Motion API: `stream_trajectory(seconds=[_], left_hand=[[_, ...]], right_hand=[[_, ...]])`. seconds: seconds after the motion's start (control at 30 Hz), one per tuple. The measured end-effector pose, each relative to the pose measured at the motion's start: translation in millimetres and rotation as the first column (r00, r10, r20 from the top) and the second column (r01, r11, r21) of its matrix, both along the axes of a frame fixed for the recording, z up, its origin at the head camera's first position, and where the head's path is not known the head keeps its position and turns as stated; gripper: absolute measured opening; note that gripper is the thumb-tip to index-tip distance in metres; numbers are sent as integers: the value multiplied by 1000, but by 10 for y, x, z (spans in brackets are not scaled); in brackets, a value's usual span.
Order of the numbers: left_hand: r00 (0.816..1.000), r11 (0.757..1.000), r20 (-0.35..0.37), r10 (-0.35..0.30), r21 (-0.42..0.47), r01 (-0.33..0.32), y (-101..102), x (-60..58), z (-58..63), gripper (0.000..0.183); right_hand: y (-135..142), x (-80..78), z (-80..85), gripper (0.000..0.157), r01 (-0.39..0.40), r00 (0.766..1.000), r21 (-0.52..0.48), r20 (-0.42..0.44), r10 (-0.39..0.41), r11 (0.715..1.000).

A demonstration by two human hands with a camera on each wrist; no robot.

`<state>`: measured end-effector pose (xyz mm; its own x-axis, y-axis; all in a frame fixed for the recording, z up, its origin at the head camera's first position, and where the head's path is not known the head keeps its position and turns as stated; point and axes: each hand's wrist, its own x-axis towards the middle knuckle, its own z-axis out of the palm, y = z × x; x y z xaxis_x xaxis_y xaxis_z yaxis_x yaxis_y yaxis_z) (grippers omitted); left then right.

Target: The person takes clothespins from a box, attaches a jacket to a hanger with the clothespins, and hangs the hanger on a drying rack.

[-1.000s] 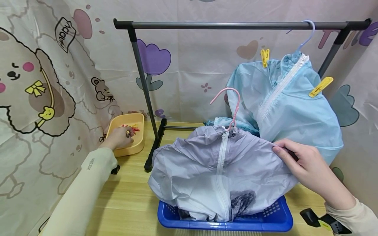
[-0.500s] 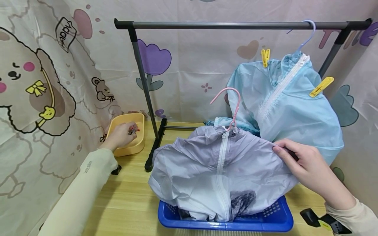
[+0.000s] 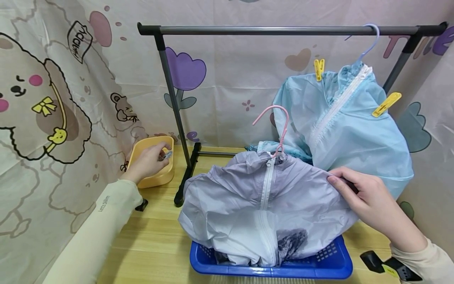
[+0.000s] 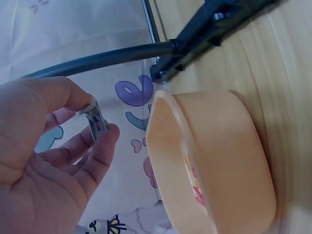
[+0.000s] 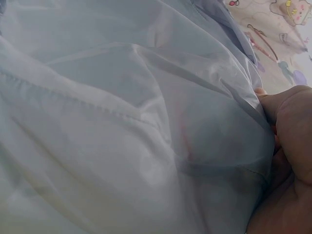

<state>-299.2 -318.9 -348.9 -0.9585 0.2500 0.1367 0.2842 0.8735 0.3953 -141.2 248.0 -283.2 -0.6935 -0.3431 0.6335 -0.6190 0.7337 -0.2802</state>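
Over the yellow tub point(image 3: 156, 182), my left hand point(image 3: 146, 161) pinches a small grey clothespin point(image 4: 96, 119) between thumb and fingertips. Red and yellow pieces point(image 4: 195, 180) lie in the bottom of that tub. A pale lavender zip jacket point(image 3: 230, 201) is on a pink hanger point(image 3: 285, 126), its hook free in the air. My right hand point(image 3: 367, 197) grips the jacket at its right shoulder, thumb on the front side. In the right wrist view the thin fabric point(image 5: 146, 122) fills most of the picture, and part of the pink hanger shows faintly through it.
A black clothes rack point(image 3: 266, 30) spans the back. From its right end hangs a light blue jacket point(image 3: 361, 130) with yellow clothespins point(image 3: 386, 105) on its shoulders. Under the lavender jacket stands a blue basket point(image 3: 269, 271) with dark patterned cloth. The rack's left foot point(image 3: 184, 177) stands beside the tub.
My left hand has risen a little from among the coloured pieces in the tub, and the grey clothespin now shows in its fingers. The right hand and lavender jacket have stayed still.
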Motion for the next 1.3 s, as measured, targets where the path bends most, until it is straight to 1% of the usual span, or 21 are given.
stream_trajectory(seconds=[0.17,0.4,0.5,0.63,0.77,0.9,1.03,1.17,1.3], left_hand=[[1000,999,7,13,35,-13,39,3,21,31],[999,996,-17,52,70,-50,118,46,97,19],[998,995,-25,53,80,-51,151,75,143,16],[999,994,-15,39,100,-38,212,128,209,16],[1000,995,-20,0,103,2,296,188,282,18],[996,994,-69,-53,88,59,379,240,357,19],[988,992,-118,-96,76,105,456,304,437,20],[974,984,-175,-142,78,158,525,372,516,22],[957,971,-233,-173,120,205,597,445,612,22]], right_hand=[[-7,3,2,23,-2,1000,3,-1,2,1000],[-6,0,-1,24,-6,1000,-2,-5,6,1000],[-8,0,0,24,-7,1000,-4,-6,7,1000],[-7,1,1,24,-11,1000,-9,-7,10,1000],[-6,-4,-3,25,-12,1000,-11,-7,12,1000],[2,-15,-17,25,-12,1000,-11,-14,12,1000],[19,-29,-37,23,-14,1000,-15,-24,14,1000],[28,-35,-55,21,-11,1000,-20,-26,10,1000],[31,-35,-56,20,-8,1000,-17,-27,7,1000]])
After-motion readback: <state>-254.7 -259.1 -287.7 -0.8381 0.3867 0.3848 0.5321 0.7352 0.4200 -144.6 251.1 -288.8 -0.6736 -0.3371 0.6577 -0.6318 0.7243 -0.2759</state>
